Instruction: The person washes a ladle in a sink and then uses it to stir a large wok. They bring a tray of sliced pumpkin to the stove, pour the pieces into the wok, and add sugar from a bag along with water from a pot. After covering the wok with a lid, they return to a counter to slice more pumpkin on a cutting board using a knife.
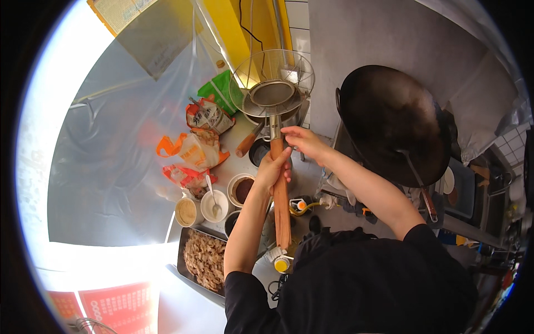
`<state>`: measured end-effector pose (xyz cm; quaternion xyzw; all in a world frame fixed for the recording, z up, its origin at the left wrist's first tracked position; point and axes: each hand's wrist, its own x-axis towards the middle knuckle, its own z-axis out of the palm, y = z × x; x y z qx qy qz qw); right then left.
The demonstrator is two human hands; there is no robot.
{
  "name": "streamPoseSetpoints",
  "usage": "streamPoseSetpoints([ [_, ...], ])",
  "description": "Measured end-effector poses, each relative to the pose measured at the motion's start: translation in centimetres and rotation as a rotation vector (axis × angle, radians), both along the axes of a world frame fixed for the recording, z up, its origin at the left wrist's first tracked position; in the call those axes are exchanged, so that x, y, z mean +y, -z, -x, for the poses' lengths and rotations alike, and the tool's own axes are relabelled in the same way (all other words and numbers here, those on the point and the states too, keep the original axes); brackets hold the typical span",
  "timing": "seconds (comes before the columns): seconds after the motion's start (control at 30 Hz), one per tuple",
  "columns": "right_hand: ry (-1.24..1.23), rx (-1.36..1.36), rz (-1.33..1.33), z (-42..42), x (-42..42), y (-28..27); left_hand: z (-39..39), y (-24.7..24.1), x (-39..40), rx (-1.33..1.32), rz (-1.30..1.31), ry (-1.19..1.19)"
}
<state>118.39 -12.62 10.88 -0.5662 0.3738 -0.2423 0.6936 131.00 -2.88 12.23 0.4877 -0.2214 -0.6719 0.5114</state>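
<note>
My left hand (273, 169) is wrapped around the long wooden handle (282, 208) of a wire-mesh strainer. The strainer's wide round basket (303, 69) points away from me, over the far end of the counter. A smaller fine-mesh sieve (272, 93) shows within the basket's outline; whether it lies inside or below is unclear. My right hand (304, 143) is beside the strainer's metal ferrule (275, 127), fingers extended and apart. Its fingertips are at the ferrule's edge, and I cannot tell whether they touch. Left of the ferrule, a second wooden handle (247, 144) slants over the counter.
To the right a large black wok (388, 121) stands tilted, with a long-handled utensil (413, 169) in it. Tubs of seasoning (186, 211), a white bowl with a spoon (214, 206) and plastic bags (200, 148) line the left counter. Nearer lies a tray of cooked-looking pieces (204, 259).
</note>
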Motion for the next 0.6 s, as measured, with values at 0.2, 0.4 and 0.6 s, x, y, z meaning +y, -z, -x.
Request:
streamPoseSetpoints([
  [0.2, 0.117, -0.208, -0.510, -1.4, 1.1, 2.9, -2.5, -4.2, 0.2, -0.070, 0.095, 0.054],
  [0.4, -0.133, -0.602, -0.791, -8.6, 3.7, -0.9, -3.5, -11.9, 3.2, -0.216, 0.154, -0.008],
  [0.6, 0.402, -0.582, -1.153, -9.4, 0.8, -1.2, -4.7, -14.8, 4.9, -0.317, 0.113, -0.017],
])
